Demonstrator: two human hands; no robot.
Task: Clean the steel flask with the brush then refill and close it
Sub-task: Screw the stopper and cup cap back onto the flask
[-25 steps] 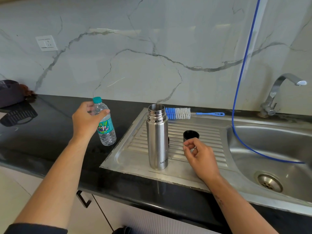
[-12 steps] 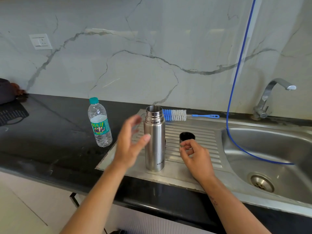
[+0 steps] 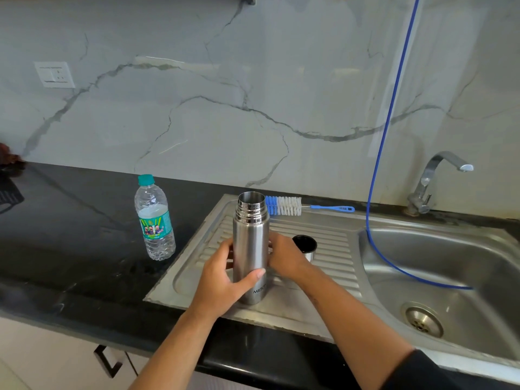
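Note:
The steel flask [image 3: 250,235] stands upright and uncapped on the ribbed drainboard [image 3: 323,249]. My left hand [image 3: 222,280] grips its lower body, thumb across the front. My right hand [image 3: 284,257] wraps the flask's right side from behind. The flask's cap [image 3: 305,246] sits on the drainboard just right of my right hand, open side up. A blue and white bottle brush [image 3: 284,206] lies along the back edge of the drainboard. A plastic water bottle [image 3: 154,220] with a teal cap stands on the black counter to the left.
The sink basin [image 3: 450,277] with its drain [image 3: 422,319] lies to the right, a tap [image 3: 436,178] behind it. A thin blue hose [image 3: 385,136] hangs from above into the basin. The black counter [image 3: 70,235] stretches left; a wall socket [image 3: 55,74] sits on the marble backsplash.
My left hand left the water bottle, swung right and took hold of the flask. My right hand moved from beside the cap onto the flask's right side.

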